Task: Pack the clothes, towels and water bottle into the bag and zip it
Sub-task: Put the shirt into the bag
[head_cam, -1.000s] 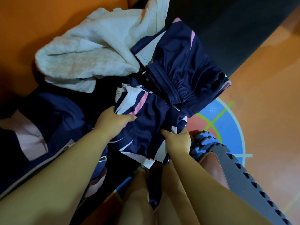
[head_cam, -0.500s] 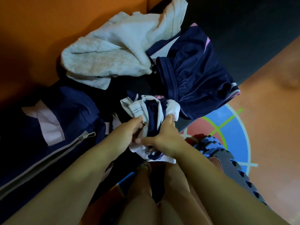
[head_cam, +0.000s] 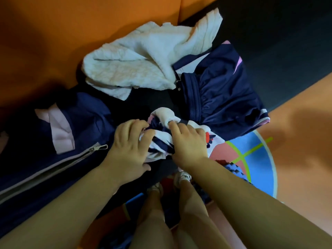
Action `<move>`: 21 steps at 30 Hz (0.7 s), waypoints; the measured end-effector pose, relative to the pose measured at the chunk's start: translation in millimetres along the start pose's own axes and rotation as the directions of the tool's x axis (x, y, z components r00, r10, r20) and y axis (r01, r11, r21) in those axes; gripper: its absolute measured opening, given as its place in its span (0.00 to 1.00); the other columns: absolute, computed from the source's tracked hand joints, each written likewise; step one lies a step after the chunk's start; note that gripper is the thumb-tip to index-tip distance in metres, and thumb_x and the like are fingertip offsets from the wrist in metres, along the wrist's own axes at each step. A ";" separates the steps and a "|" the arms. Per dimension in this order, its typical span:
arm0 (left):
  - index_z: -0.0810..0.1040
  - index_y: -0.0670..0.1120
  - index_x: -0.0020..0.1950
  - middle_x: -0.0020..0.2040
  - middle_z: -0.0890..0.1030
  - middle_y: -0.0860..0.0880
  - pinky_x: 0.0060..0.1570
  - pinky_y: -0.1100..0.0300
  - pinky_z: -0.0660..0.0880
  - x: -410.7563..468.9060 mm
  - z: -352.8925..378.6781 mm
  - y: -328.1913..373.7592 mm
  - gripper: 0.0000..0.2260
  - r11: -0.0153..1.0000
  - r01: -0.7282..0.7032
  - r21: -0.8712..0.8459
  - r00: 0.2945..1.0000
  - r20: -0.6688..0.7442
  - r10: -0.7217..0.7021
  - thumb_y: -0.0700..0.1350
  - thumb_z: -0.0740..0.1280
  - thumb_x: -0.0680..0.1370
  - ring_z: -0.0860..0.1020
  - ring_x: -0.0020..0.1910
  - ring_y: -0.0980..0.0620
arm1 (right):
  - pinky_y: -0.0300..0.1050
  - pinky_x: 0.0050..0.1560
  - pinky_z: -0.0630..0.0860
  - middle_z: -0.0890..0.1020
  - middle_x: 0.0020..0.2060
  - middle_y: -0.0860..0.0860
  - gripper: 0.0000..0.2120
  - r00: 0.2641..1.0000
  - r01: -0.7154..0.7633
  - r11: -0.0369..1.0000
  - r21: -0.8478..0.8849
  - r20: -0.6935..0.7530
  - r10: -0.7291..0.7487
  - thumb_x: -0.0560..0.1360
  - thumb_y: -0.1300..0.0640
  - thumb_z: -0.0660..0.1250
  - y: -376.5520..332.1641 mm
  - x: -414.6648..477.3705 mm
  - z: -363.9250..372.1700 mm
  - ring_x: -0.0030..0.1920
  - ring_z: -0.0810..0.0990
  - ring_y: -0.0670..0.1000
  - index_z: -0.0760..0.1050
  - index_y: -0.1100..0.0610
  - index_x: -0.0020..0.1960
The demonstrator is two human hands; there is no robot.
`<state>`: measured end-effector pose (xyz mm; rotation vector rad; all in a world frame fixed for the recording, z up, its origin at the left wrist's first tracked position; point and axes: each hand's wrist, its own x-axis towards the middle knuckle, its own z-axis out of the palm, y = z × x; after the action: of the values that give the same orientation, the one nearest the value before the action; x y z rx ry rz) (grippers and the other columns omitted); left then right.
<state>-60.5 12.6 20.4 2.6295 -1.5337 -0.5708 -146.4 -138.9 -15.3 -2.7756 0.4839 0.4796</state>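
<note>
A bunched patterned garment [head_cam: 159, 141] is clamped by the left hand [head_cam: 129, 146] and right hand [head_cam: 188, 142]; navy shorts [head_cam: 224, 101] and a white towel [head_cam: 143, 60] lie beyond, the bag [head_cam: 53, 141] at left.

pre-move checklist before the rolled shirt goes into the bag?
1. Left hand and right hand both grip the bunched navy-and-white patterned shirt: ok.
2. Shirt compact: ok, some white edges loose.
3. Navy duffel bag opening: cannot tell; grey zipper pull visible, the visible track looks shut.
4. White terry towel packed: not ok.
5. Navy elastic-waist shorts packed: not ok.
6. Water bottle: cannot tell, not in view.
</note>
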 end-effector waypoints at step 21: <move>0.74 0.40 0.61 0.61 0.78 0.44 0.71 0.65 0.53 2.5 76.6 2.3 0.28 0.980 0.007 -0.200 0.942 -0.328 -0.074 0.51 0.72 0.64 0.73 0.61 0.50 | 0.56 0.54 0.69 0.79 0.56 0.55 0.39 0.815 0.508 0.842 -0.182 -0.214 -0.538 0.57 0.47 0.75 45.2 4.9 41.2 0.56 0.77 0.61 0.67 0.54 0.65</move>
<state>-87.0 20.5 -51.1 2.4551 -1.2567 -0.2423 -170.0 -167.6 -64.1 -2.9225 -0.2847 0.0131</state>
